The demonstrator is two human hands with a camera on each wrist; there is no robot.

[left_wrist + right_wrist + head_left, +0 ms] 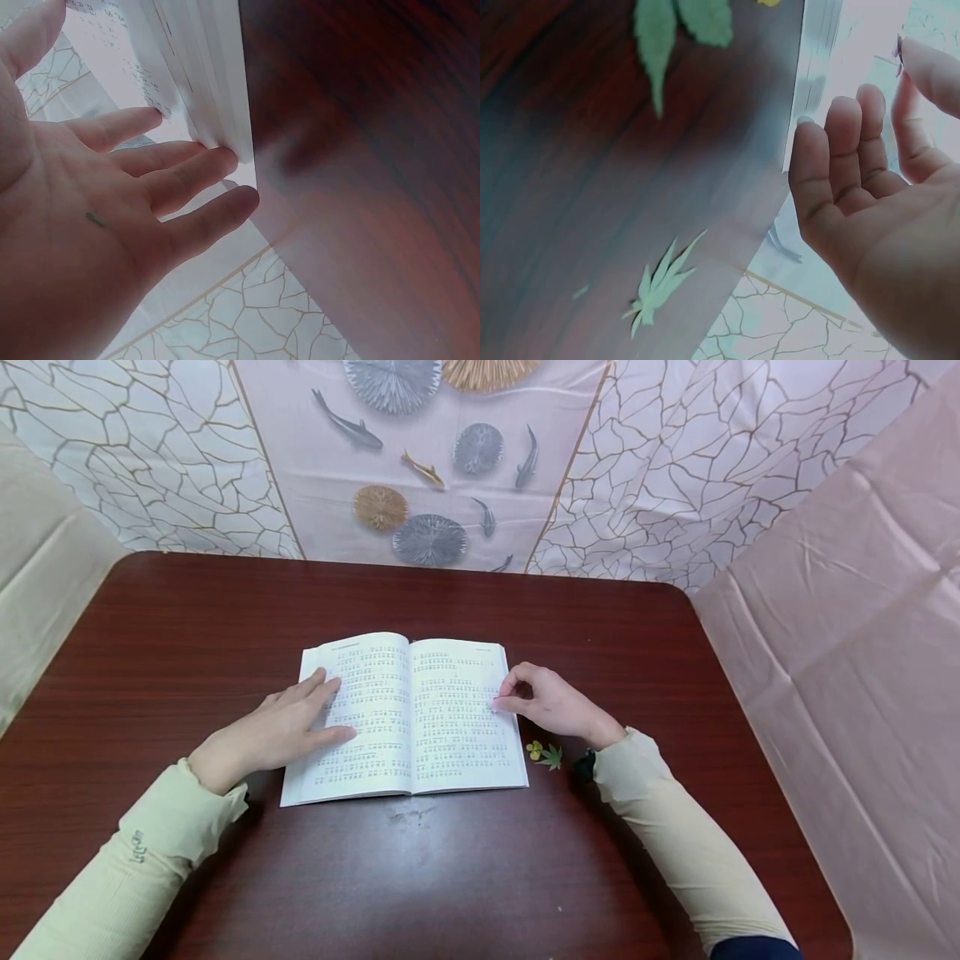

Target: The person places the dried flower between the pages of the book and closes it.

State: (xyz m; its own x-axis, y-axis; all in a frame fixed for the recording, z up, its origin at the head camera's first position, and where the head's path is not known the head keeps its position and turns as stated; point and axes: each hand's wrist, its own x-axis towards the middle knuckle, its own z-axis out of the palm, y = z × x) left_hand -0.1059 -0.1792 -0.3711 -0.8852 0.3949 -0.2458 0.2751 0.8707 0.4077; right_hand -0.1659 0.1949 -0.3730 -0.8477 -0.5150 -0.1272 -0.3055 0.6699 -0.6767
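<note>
An open book (465,735) with printed pages lies on the table. My left hand (281,722) rests on its left page, fingers spread; in the left wrist view the fingertips (247,196) lie along the page edges. A small green bit (95,218) sticks to that palm. Over the right page's outer edge, my right hand (551,700) pinches a small, thin dark reddish piece (899,54) between thumb and index finger; I cannot tell its kind. Near that hand lie a yellow flower (534,750) and a green leaf (551,757). Another leaf (660,285) shows in the right wrist view.
The dark red-brown table (420,877) has rounded far corners. Patterned cloth (427,460) hangs behind it, and pale cloth (847,610) stands along the right side. A tiny pale scrap (580,292) lies on the tabletop near the second leaf.
</note>
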